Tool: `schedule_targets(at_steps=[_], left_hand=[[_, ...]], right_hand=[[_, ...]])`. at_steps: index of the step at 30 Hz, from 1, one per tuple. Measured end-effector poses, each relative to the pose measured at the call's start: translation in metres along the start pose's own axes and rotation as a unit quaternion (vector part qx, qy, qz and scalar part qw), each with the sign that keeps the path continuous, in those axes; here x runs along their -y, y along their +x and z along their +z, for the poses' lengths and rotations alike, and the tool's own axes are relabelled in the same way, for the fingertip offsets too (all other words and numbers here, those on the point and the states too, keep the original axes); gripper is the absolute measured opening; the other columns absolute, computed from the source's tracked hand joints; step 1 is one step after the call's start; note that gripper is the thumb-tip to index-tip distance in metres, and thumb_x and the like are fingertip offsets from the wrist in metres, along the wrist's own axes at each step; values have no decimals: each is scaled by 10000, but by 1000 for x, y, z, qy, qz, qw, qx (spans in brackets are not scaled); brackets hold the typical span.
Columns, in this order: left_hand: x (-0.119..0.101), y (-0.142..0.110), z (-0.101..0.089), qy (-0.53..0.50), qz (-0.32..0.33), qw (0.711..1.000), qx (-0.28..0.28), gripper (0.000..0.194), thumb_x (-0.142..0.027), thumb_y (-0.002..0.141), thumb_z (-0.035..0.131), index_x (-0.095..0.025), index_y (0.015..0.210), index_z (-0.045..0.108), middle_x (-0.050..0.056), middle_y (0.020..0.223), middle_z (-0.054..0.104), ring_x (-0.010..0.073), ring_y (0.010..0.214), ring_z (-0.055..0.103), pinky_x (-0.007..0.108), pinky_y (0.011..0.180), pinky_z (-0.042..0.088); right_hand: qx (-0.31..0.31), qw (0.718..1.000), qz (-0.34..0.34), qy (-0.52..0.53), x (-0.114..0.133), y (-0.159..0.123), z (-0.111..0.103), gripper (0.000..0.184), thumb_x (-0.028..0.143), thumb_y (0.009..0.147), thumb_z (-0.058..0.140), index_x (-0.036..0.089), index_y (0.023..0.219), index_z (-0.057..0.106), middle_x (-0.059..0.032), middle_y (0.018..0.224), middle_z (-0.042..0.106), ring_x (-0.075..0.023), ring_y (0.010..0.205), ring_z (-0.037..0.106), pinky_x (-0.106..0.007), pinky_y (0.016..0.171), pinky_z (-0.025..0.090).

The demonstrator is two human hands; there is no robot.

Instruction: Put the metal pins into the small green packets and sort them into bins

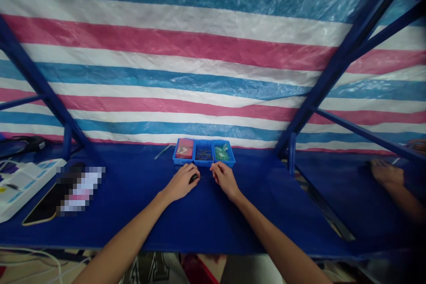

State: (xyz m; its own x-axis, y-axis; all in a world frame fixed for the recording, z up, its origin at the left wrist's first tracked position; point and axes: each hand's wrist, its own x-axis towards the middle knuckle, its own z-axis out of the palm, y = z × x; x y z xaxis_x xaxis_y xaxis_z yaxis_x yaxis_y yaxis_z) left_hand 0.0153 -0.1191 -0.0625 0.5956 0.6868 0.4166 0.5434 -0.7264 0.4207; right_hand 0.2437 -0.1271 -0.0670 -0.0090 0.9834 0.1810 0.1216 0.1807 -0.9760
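Observation:
My left hand [182,181] rests on the blue table top [206,217], fingers curled round a small black part [193,178] with a thin metal pin sticking out to the right. My right hand [225,177] lies close beside it, fingers bent in a pinch; what it holds, if anything, is too small to see. Just beyond both hands stands a row of three small blue bins: the left bin [184,150] holds red pieces, the middle bin [203,154] dark thin parts, the right bin [223,152] green pieces.
A thin tool [162,151] lies left of the bins. At far left are a white tray [23,182] and a dark phone-like slab [46,204]. Blue frame posts [291,151] rise on both sides. Another person's hand [384,172] rests on the neighbouring table at right. A striped tarp hangs behind.

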Motion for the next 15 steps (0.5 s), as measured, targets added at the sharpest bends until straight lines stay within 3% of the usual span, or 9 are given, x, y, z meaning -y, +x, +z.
schedule_targets(at_steps=[5,9,11,15], left_hand=[[-1,0,-2,4,-2,1000,6,55,-241,1046,585,-246,1034,638,39,1108,651,237,1010,577,384,921,470],[-3,1,-4,-1,3,1000,10,93,-251,1061,563,-250,1043,655,42,1116,657,239,1011,576,394,937,465],[-3,1,-4,-4,6,1000,10,100,-254,1060,562,-254,1065,662,46,1125,658,243,1020,579,398,943,467],[-1,0,-3,-5,-6,1000,3,93,-248,1042,588,-253,1121,638,50,1120,660,253,1037,583,404,941,473]], right_hand=[[12,1000,-6,8,1,4,3,436,628,980,584,222,835,646,41,634,566,-117,463,486,-244,449,365],[33,999,-36,10,2,3,4,361,569,1007,564,235,1102,660,24,754,633,-132,500,542,-255,481,413],[23,997,-68,-39,1,1,4,320,519,1013,576,247,1161,660,9,804,660,-152,563,573,-278,549,461],[56,964,-155,-210,-4,-4,2,132,379,987,668,256,1008,714,-26,915,690,-196,774,610,-328,749,492]])
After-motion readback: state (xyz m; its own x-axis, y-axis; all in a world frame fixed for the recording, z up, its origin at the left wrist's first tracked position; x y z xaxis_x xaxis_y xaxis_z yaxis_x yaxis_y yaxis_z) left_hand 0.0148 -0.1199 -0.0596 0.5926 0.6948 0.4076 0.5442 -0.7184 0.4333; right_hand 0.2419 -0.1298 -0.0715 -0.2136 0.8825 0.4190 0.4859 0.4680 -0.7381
